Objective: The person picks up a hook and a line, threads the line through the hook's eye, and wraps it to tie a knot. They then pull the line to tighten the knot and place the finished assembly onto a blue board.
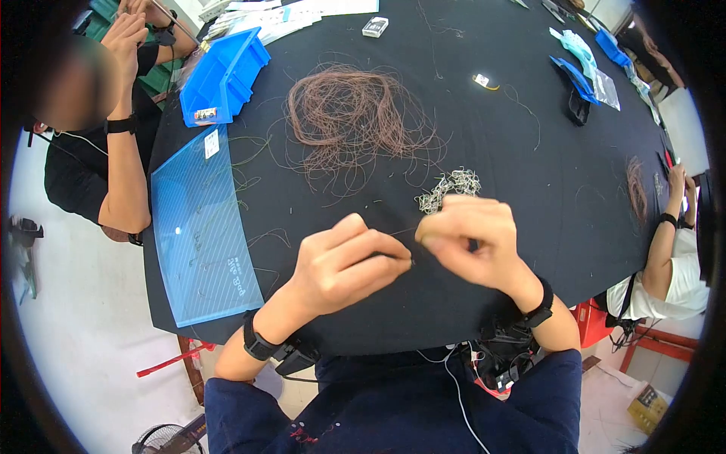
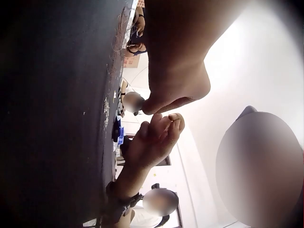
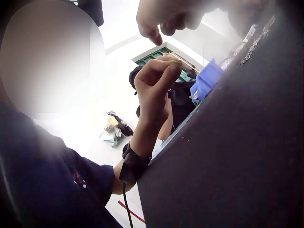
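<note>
Over the near part of the black table, both hands are raised close together. My left hand (image 1: 344, 265) pinches a tiny thing between thumb and fingertips; I cannot tell its kind, as the fingers cover most of it. Just to the right, my right hand (image 1: 480, 238) has thumb and forefinger closed on a thin brown thread (image 1: 404, 231), which spans the small gap to the left hand. Beyond the right hand lies a heap of small silvery hook-like pieces (image 1: 457, 181). A large loose tangle of brown thread (image 1: 348, 113) spreads farther back.
On the left lie a translucent blue plastic folder (image 1: 200, 242) with fine strands along its edge and a blue bin (image 1: 224, 76). Blue pouches (image 1: 578, 79) and a small white box (image 1: 375, 27) sit farther back. Other people sit at the table's left and right edges.
</note>
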`<state>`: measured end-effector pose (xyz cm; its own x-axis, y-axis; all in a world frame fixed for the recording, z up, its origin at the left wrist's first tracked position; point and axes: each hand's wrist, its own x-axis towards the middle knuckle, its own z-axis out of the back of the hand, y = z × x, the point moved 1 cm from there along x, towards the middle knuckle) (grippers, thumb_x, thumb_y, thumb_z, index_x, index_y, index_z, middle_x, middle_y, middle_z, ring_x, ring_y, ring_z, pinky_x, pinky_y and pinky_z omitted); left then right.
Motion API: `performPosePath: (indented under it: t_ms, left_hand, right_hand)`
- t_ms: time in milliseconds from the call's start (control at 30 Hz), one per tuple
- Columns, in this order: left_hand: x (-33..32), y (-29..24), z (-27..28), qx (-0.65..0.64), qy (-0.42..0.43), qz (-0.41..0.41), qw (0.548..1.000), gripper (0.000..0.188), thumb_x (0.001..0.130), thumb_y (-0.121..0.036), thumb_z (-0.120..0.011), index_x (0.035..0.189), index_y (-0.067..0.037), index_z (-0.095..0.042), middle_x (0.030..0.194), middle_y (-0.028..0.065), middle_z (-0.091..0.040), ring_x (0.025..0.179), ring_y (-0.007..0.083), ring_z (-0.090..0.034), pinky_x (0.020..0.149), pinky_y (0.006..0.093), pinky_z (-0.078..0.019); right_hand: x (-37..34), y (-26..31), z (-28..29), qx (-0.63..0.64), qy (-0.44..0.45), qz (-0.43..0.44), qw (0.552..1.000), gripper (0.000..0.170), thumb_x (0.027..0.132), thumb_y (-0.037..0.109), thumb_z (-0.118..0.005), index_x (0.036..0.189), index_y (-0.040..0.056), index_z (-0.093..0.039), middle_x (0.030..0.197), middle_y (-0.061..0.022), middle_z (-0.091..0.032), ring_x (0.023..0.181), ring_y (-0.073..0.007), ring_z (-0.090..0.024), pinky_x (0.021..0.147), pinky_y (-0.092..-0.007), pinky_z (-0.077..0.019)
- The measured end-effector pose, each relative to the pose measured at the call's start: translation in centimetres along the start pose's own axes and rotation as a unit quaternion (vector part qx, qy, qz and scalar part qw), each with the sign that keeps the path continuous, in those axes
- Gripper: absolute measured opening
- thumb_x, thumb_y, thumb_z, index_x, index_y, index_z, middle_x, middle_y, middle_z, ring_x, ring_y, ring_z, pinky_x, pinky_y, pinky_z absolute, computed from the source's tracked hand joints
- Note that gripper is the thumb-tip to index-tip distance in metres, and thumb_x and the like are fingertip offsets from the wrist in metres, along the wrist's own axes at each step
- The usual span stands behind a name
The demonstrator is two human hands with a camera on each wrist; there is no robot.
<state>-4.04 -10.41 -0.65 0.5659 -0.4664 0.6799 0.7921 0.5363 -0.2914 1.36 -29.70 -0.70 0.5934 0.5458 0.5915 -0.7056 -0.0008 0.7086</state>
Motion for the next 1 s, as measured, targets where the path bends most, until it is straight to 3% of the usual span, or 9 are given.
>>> performPosePath:
  t_ms: [167, 267, 433, 567, 700, 833, 933, 1000]
  left_hand:
    - [-0.3, -1.1, -0.2, -0.038, 0.003, -0.016, 0.999, 0.016, 0.058, -0.009, -0.078, 0.070, -0.012, -0.068, 0.079, -0.0048, -0.068, 0.057, 0.0099, -0.042, 0.049, 0.0232, -0.0317]
    - [-0.4, -1.1, 0.0, -0.058, -0.010, -0.001, 0.998, 0.019, 0.057, -0.007, -0.079, 0.072, -0.013, -0.070, 0.081, -0.0057, -0.068, 0.058, 0.0097, -0.042, 0.050, 0.0233, -0.0316]
    - [0.2, -1.0, 0.8, -0.027, -0.082, 0.021, 0.996, 0.022, 0.055, -0.003, -0.078, 0.072, -0.011, -0.067, 0.080, -0.0031, -0.067, 0.056, 0.0104, -0.043, 0.048, 0.0222, -0.0313]
    - [0.3, -0.6, 1.5, 0.030, -0.100, 0.039, 0.994, 0.022, 0.056, -0.002, -0.079, 0.073, -0.011, -0.068, 0.080, -0.0022, -0.068, 0.059, 0.0102, -0.046, 0.050, 0.0228, -0.0304]
    - [0.0, -0.1, 1.6, 0.062, -0.099, 0.039, 0.992, 0.021, 0.056, -0.003, -0.079, 0.072, -0.010, -0.067, 0.080, -0.0018, -0.068, 0.059, 0.0110, -0.046, 0.049, 0.0235, -0.0308]
    - [0.1, 0.1, 1.3, 0.078, -0.086, 0.038, 0.992, 0.019, 0.057, -0.003, -0.078, 0.071, -0.009, -0.065, 0.079, -0.0018, -0.067, 0.059, 0.0120, -0.047, 0.048, 0.0238, -0.0328]
    - [0.1, 0.4, 1.1, 0.073, -0.054, 0.022, 0.996, 0.018, 0.059, -0.004, -0.077, 0.070, -0.008, -0.064, 0.079, -0.0019, -0.065, 0.059, 0.0124, -0.047, 0.048, 0.0235, -0.0354]
    - [0.0, 0.4, 0.8, 0.054, -0.026, 0.012, 0.998, 0.017, 0.059, -0.005, -0.077, 0.070, -0.009, -0.064, 0.079, -0.0014, -0.065, 0.059, 0.0123, -0.047, 0.048, 0.0237, -0.0357]
  right_hand:
    - [-0.1, -1.1, -0.5, -0.024, -0.010, -0.070, 0.997, 0.014, 0.073, 0.003, -0.069, 0.087, 0.0058, -0.068, 0.054, -0.0034, -0.046, 0.048, -0.0133, -0.043, 0.046, -0.0276, -0.0341]
    - [-0.5, -1.8, -1.3, -0.032, 0.051, -0.096, 0.994, 0.013, 0.074, 0.006, -0.070, 0.087, 0.0078, -0.068, 0.055, -0.0034, -0.047, 0.050, -0.0150, -0.044, 0.048, -0.0288, -0.0362]
    - [-0.5, -1.5, -1.9, -0.018, 0.139, -0.085, 0.986, 0.009, 0.072, 0.008, -0.069, 0.081, 0.0089, -0.068, 0.059, -0.0030, -0.054, 0.057, -0.0179, -0.052, 0.052, -0.0329, -0.0431]
    - [-0.6, -0.9, -2.3, -0.003, 0.177, -0.022, 0.984, 0.007, 0.072, 0.008, -0.069, 0.078, 0.0089, -0.066, 0.060, -0.0014, -0.054, 0.058, -0.0170, -0.052, 0.050, -0.0315, -0.0424]
    - [-0.7, 0.2, -2.6, -0.002, 0.168, 0.020, 0.986, 0.007, 0.072, 0.009, -0.070, 0.077, 0.0100, -0.065, 0.061, -0.0002, -0.054, 0.058, -0.0158, -0.051, 0.046, -0.0305, -0.0417]
    - [-0.6, 0.9, -2.4, 0.003, 0.141, 0.051, 0.989, 0.016, 0.065, 0.004, -0.073, 0.079, 0.0108, -0.068, 0.053, 0.0015, -0.042, 0.050, -0.0131, -0.042, 0.038, -0.0272, -0.0318]
    - [-0.4, 1.5, -1.5, -0.005, 0.159, 0.045, 0.986, 0.011, 0.070, 0.005, -0.070, 0.079, 0.0105, -0.065, 0.060, -0.0001, -0.053, 0.054, -0.0155, -0.049, 0.042, -0.0299, -0.0398]
    - [-0.1, 1.3, -1.2, 0.004, 0.115, 0.057, 0.992, 0.013, 0.069, 0.004, -0.070, 0.080, 0.0096, -0.066, 0.059, -0.0004, -0.053, 0.052, -0.0160, -0.048, 0.042, -0.0298, -0.0387]
